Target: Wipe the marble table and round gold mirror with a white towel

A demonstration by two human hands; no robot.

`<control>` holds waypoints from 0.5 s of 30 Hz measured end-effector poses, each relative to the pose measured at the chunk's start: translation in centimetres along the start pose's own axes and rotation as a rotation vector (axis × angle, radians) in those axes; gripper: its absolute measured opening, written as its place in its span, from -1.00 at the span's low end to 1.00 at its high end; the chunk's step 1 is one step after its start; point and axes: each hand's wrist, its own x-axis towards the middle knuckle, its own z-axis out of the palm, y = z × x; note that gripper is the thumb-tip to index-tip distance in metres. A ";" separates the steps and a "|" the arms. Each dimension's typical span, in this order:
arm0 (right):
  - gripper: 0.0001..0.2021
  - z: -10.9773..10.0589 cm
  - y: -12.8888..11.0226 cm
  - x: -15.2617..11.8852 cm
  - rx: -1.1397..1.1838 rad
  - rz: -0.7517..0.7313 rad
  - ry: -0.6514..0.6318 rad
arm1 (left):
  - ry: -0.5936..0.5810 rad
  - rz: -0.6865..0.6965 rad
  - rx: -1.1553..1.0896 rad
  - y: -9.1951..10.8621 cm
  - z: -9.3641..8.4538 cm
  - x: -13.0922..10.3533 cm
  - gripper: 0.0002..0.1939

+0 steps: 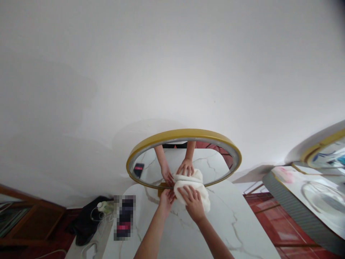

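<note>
A round mirror with a gold rim stands on a white marble-patterned table, close to the wall. My right hand presses a folded white cloth against the lower part of the glass, its fingers spread over the fabric. At the mirror's bottom edge my left hand grips the rim beside the gold stand foot; some of its fingertips are hidden. Both hands and the cloth are reflected in the glass.
A blurred-out dark object lies on the table's left side. Beyond it are a black bag, a green-white bottle and cables. On the right stands another table with a second gold-rimmed mirror.
</note>
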 end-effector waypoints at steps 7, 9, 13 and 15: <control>-0.35 0.8 1.3 0.1 0.008 -0.004 -0.068 | -0.001 -0.024 0.022 0.0 -0.1 -0.1 -0.91; -0.39 1.2 2.0 -0.5 0.014 -0.002 -0.081 | 0.003 -0.031 0.041 0.1 -0.1 -0.2 -0.89; -0.39 0.6 3.4 -1.9 0.013 0.034 -0.084 | 0.016 -0.036 0.113 0.1 -0.3 -0.2 -0.85; -0.32 -0.3 3.9 -2.5 0.038 0.082 -0.082 | 0.018 -0.034 0.174 -0.1 -0.4 -0.4 -0.82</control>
